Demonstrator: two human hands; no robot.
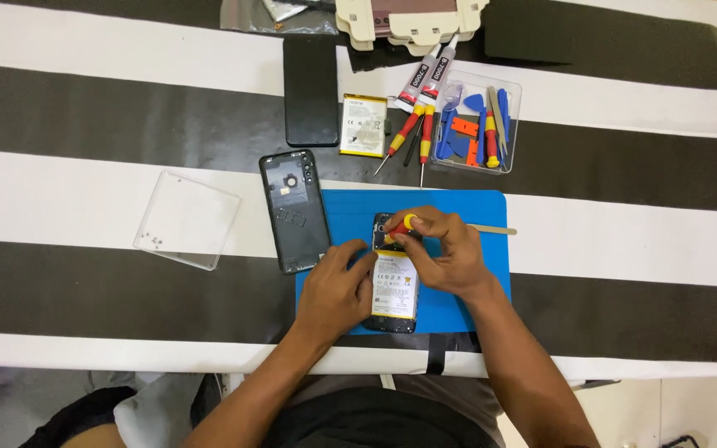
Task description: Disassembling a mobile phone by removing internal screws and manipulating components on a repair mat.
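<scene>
An opened phone (394, 286) with its white-labelled battery showing lies on a blue mat (458, 207). My left hand (338, 290) rests on the phone's left edge and holds it down. My right hand (446, 253) grips a small red and yellow screwdriver (400, 226), its tip on the upper part of the phone. The phone's black back cover (294, 211) lies just left of the mat, inner side up.
On the striped table: a clear lid (187, 219) at the left, a black phone (310, 90), a loose battery (363, 124), two more screwdrivers (412, 133), two glue tubes (426, 76), a clear box of tools (475, 123), a metal pry strip (495, 231).
</scene>
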